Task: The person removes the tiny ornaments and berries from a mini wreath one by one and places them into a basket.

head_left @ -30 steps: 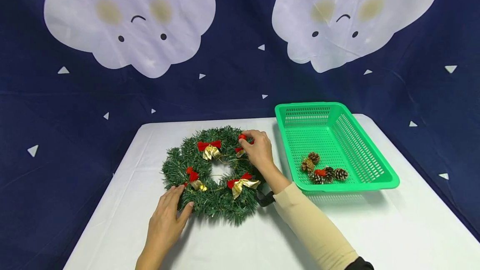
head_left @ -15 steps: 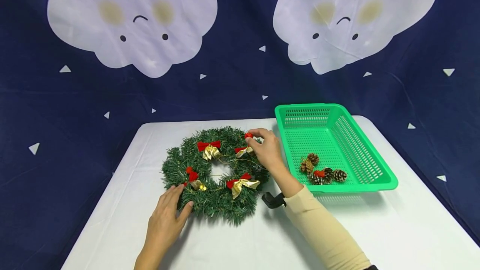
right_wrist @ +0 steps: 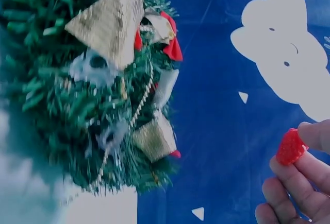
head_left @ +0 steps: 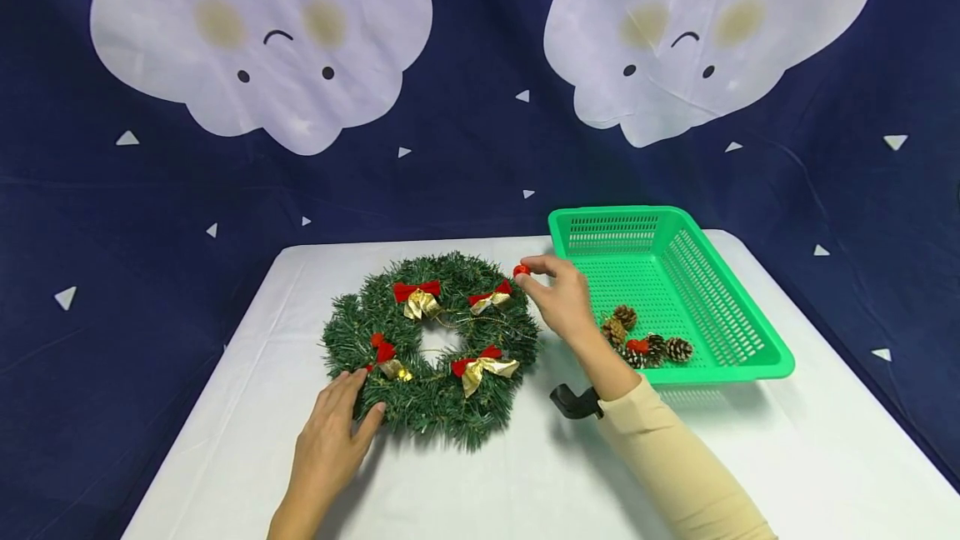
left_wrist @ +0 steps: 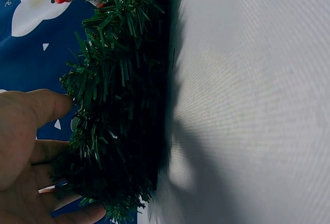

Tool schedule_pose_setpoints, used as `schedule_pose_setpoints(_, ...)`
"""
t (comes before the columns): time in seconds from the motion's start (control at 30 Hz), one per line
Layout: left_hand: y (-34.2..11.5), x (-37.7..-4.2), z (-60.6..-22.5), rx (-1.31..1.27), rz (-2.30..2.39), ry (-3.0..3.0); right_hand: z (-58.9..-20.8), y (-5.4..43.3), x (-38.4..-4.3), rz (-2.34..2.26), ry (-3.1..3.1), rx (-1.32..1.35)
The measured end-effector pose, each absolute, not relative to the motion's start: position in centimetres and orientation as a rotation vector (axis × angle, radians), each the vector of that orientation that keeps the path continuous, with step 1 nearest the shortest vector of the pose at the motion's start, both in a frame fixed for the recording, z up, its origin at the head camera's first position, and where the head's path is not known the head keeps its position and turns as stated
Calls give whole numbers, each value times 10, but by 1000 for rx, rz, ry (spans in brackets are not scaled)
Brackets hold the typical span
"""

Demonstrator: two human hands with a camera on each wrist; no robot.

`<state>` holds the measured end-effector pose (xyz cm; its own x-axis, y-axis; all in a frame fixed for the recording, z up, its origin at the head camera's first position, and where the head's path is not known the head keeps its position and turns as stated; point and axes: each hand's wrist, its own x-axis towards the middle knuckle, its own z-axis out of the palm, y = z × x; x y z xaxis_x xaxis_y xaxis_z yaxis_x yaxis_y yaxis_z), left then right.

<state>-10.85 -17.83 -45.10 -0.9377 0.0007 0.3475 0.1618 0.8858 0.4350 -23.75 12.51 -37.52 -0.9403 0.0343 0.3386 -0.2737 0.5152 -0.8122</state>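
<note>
A green Christmas wreath [head_left: 442,419] lies on the white table, decorated with red and gold bows [head_left: 417,299]. My left hand [head_left: 327,440] rests on its front left edge, fingers and thumb spread apart; the left wrist view shows the thumb [left_wrist: 49,105] touching the foliage. Just off the wreath's back right side, my right hand [head_left: 562,298] pinches a small red berry-like ornament [head_left: 521,271] between thumb and fingers. In the right wrist view this ornament [right_wrist: 291,148] looks bumpy and is apart from the wreath.
A green perforated basket [head_left: 757,369] stands on the right, partly behind my right hand. Several pine cones [head_left: 678,349] and a red piece [head_left: 638,346] lie in its front part. A dark blue cloth with white clouds [head_left: 262,48] hangs behind the table.
My right hand has moved right, away from the wreath toward the basket, carrying the red ornament. The back right bow is now uncovered. My left hand and the wreath stay in place.
</note>
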Motion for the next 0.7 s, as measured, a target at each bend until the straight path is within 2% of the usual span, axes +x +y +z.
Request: schedule_pose_setpoints(0.7,-178,-109,-453,-137,-671,-2682,-381,190,-230,1280,-2585,136)
